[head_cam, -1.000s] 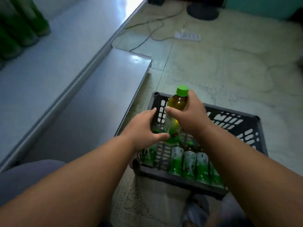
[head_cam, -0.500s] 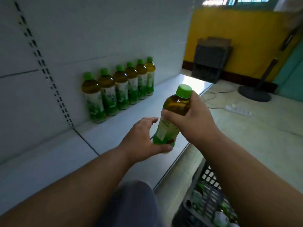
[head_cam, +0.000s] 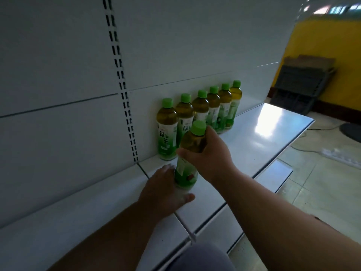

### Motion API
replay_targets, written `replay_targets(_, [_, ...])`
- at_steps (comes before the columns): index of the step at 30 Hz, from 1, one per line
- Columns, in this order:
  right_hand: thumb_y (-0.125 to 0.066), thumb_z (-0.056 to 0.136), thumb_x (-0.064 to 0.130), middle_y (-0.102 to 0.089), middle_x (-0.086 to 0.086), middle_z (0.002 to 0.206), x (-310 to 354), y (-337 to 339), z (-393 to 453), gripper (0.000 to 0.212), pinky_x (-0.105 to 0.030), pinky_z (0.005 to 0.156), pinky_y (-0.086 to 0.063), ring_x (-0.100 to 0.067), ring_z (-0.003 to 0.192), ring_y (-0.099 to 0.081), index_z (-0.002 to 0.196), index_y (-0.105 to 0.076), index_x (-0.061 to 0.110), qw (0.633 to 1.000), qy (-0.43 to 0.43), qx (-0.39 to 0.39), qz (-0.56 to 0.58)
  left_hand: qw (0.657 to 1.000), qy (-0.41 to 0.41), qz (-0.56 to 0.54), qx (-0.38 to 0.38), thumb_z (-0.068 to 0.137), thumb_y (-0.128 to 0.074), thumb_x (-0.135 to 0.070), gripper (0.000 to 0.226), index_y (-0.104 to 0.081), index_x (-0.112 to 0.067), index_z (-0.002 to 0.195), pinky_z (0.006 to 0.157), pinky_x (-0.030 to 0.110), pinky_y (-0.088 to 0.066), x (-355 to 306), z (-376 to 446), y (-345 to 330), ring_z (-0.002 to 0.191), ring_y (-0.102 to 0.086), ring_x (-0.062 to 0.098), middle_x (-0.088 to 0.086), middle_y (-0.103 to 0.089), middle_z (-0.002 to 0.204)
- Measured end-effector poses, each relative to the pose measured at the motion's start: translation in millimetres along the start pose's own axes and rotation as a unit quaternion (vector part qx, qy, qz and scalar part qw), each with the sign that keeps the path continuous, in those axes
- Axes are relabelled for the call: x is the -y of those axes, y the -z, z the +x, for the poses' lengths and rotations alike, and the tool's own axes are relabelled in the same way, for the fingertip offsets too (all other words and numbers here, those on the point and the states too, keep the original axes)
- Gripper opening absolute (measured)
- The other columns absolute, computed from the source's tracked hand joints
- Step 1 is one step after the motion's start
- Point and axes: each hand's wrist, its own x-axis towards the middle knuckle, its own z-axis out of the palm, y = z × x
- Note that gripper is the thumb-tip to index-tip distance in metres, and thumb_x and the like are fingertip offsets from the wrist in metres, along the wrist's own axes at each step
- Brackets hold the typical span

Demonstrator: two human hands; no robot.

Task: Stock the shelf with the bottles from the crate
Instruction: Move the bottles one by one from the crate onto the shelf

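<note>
Green-capped and filled with amber tea, the bottle (head_cam: 189,156) is held a little tilted, its base low over the white shelf (head_cam: 259,133), in front of the row of six bottles (head_cam: 201,118). Whether the base touches the shelf cannot be told, since the left hand covers that spot. The right hand (head_cam: 210,155) grips the bottle round its shoulder and upper body, thumb curled across the near side and fingers wrapped behind, just below the cap. The left hand (head_cam: 166,189) lies lower, fingers fairly straight and spread, its palm side against the bottle's base and lower label, thumb stretched out toward the shelf's front edge.

The row of six bottles stands upright against the shelf's white back panel (head_cam: 58,94), caps green, labels green and white, each touching or nearly touching the next. The held bottle is nearest the row's left end, just beside the first bottle there. A slotted upright strip (head_cam: 122,83) runs down the back panel to the left of the row. Beyond the shelf's far right end stand a yellow wall (head_cam: 324,45) and a dark folded rack (head_cam: 300,85) on the tiled floor (head_cam: 322,184).
</note>
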Motion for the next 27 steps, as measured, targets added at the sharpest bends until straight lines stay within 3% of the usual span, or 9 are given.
replay_targets(2, [-0.088,0.068,0.041,-0.065,0.011,0.118,-3.4,-6.8,0.2,0.069,-0.04,0.092,-0.057,-0.012,0.108,-0.062,0.125,-0.048,0.033,1.0,0.004,-0.013,-0.003,0.997,-0.003,0.073,0.03,0.078,-0.049,-0.08,0.109,-0.01,-0.019,0.159,0.124,0.04,-0.007,4.1,1.9,-11.8,0.152,-0.008,0.022,0.002,-0.007,0.167])
replay_targets(4, [-0.088,0.069,0.04,-0.06,0.007,0.129,-11.0,-11.3,-2.4,0.087,-0.041,0.094,-0.055,-0.014,0.115,-0.058,0.138,-0.036,0.033,1.0,-0.009,-0.025,-0.01,0.992,-0.022,0.119,0.03,0.082,-0.037,-0.081,0.111,0.002,-0.011,0.158,0.123,0.039,0.002,7.2,3.5,-18.2,0.153,0.004,0.022,0.009,0.004,0.167])
replay_targets(6, [-0.086,0.072,0.036,-0.057,0.004,0.132,-23.8,-17.5,-8.8,0.09,-0.044,0.093,-0.055,-0.017,0.117,-0.057,0.143,-0.03,0.033,0.998,-0.034,-0.034,-0.028,0.992,-0.026,0.123,0.025,0.078,-0.027,-0.084,0.114,0.004,-0.01,0.158,0.124,0.042,-0.002,9.6,4.7,-22.5,0.153,0.005,0.024,0.013,0.005,0.166])
replay_targets(12, [-0.078,0.082,0.036,-0.059,0.002,0.116,-54.6,-39.0,-12.5,0.049,-0.038,0.088,-0.054,-0.017,0.103,-0.057,0.122,-0.056,0.019,0.991,-0.081,-0.028,-0.1,0.987,-0.034,0.154,0.034,0.078,-0.014,-0.088,0.113,0.009,-0.011,0.157,0.123,0.044,0.0,18.7,7.4,-27.5,0.152,0.014,0.024,0.013,0.012,0.165])
replay_targets(19, [-0.078,0.082,0.035,-0.064,-0.003,0.121,-50.5,-50.0,27.2,0.05,-0.046,0.089,-0.055,-0.024,0.108,-0.061,0.121,-0.051,0.02,0.991,-0.074,-0.018,-0.107,0.988,-0.005,0.147,0.046,0.079,-0.023,-0.087,0.117,0.018,-0.009,0.154,0.124,0.041,0.003,16.6,6.0,-26.7,0.15,0.019,0.024,0.013,0.019,0.164])
replay_targets(27, [-0.079,0.081,0.037,-0.063,-0.004,0.122,-58.0,-60.3,34.7,0.056,-0.042,0.089,-0.053,-0.025,0.11,-0.06,0.124,-0.05,0.018,0.992,-0.072,-0.023,-0.102,0.986,-0.007,0.158,0.058,0.081,-0.025,-0.085,0.115,0.017,-0.006,0.154,0.123,0.042,0.003,14.1,6.6,-24.9,0.151,0.017,0.025,0.016,0.017,0.164])
